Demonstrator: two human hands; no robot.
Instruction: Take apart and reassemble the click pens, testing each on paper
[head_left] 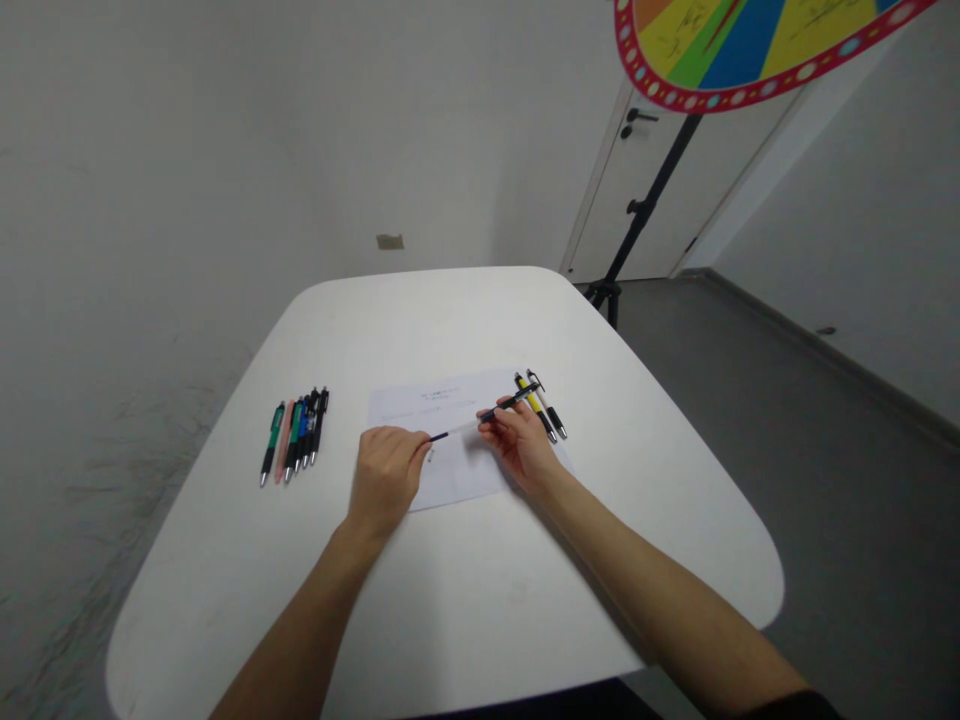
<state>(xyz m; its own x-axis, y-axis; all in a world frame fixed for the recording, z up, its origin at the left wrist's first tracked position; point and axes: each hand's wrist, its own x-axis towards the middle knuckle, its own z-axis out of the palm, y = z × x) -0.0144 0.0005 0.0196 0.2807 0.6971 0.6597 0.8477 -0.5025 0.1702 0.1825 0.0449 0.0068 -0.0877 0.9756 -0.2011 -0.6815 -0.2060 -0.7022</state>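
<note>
Refill (pixel 441 436) is pinched by L hand (pixel 384 472) fingertips; black pen barrel (pixel 517 398) is gripped btwn R hand (pixel 529 452) thumb & fingers; both are held above paper (pixel 459 482), w/ pen row (pixel 293 440) laid at L.

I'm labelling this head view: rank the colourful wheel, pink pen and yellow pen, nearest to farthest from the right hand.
1. Yellow pen, just beyond the right hand.
2. Pink pen, well over to the left.
3. Colourful wheel, background, upper right.
</note>
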